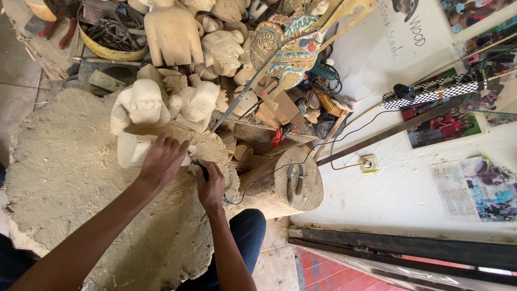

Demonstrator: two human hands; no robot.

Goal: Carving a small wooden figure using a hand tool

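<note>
My left hand [161, 160] presses down on a pale wooden carving [129, 149] that lies on a wood block covered in sawdust [64, 172]. My right hand [210, 187] grips a small black corded tool [200, 168], its tip against the carving right beside my left fingers. The tool's black cord [253, 180] runs off to the right toward a wall socket [369, 163]. My fingers hide the part of the carving under them.
Unfinished pale wooden figures [172, 32] stand crowded behind the carving, with a painted flat puppet [291, 46]. A round log stump [293, 186] with a dark tool on top sits to the right. A yellow basin of metal tools [110, 32] is at the back left. A white wall with pictures fills the right side.
</note>
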